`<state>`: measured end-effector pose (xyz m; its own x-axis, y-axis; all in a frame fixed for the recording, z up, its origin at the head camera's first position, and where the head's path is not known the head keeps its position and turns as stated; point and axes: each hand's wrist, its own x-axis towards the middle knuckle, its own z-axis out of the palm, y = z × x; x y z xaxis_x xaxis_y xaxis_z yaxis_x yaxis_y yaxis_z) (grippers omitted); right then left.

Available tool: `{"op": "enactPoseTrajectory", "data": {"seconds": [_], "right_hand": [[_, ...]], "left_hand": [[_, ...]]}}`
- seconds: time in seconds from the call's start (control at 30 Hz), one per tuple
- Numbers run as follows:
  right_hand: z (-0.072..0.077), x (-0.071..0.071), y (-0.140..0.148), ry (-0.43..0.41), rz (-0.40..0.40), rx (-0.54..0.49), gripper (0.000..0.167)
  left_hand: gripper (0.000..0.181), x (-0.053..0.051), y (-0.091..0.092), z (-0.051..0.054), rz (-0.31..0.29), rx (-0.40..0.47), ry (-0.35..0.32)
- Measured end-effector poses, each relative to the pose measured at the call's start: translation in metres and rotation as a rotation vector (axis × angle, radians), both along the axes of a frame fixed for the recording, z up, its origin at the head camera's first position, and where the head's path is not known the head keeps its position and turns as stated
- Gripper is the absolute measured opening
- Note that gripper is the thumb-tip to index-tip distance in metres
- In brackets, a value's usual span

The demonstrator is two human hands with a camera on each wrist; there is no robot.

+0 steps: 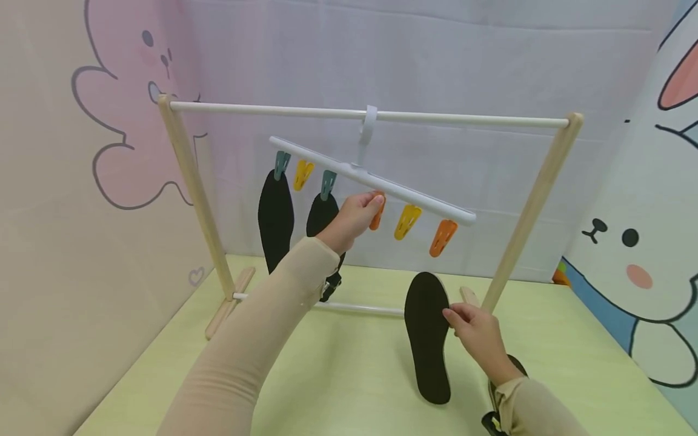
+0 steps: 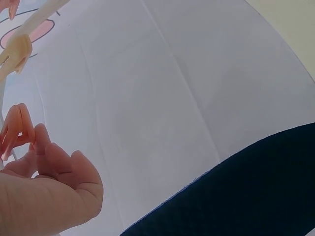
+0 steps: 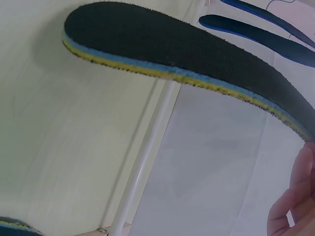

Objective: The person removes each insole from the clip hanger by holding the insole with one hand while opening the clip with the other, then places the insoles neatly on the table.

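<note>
My left hand (image 1: pixel 351 221) pinches an orange clothespin (image 1: pixel 376 212) on the white clip hanger (image 1: pixel 403 191). In the left wrist view the same orange clothespin (image 2: pixel 18 129) is at the fingertips. Lower right, my right hand (image 1: pixel 480 333) holds a black insole (image 1: pixel 427 339) upright by its edge. Its blue and yellow layered rim shows in the right wrist view, where fingers (image 3: pixel 301 182) grip one side. A black insole (image 1: pixel 275 218) hangs from a teal clothespin (image 1: pixel 281 165) at the left. A second hanging insole (image 1: pixel 322 215) is partly covered by my left arm.
A wooden rack with a white top rod (image 1: pixel 262 110) carries the tilted hanger by its hook (image 1: pixel 369 124). Yellow clothespins (image 1: pixel 408 222) and another orange clothespin (image 1: pixel 443 237) hang unused. Another insole (image 3: pixel 17 227) lies on the table (image 1: pixel 349 375), mostly hidden by my right wrist in the head view.
</note>
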<state>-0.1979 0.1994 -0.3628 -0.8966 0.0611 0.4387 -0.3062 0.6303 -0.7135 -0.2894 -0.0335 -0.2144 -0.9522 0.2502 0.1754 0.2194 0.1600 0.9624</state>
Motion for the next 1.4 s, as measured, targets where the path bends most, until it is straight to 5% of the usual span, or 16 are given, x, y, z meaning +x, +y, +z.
{"op": "enactPoseTrajectory", "data": {"seconds": [0.43,0.8,1.13,1.4], "right_hand": [[0.000,0.003,0.014,-0.018,0.016,0.031,0.010],[0.002,0.008,0.024,-0.176,-0.019,-0.027,0.013],[0.000,0.013,0.031,-0.189,0.010,0.066,0.019],[0.004,0.019,0.031,-0.222,0.028,0.036,0.023]], "left_hand": [[0.028,0.000,0.000,0.001,0.012,-0.008,-0.022],[0.028,0.000,0.001,0.001,0.003,-0.004,-0.010],[0.029,0.001,-0.001,0.001,-0.001,-0.004,-0.023],[0.030,0.005,-0.002,0.004,0.002,-0.020,-0.043]]}}
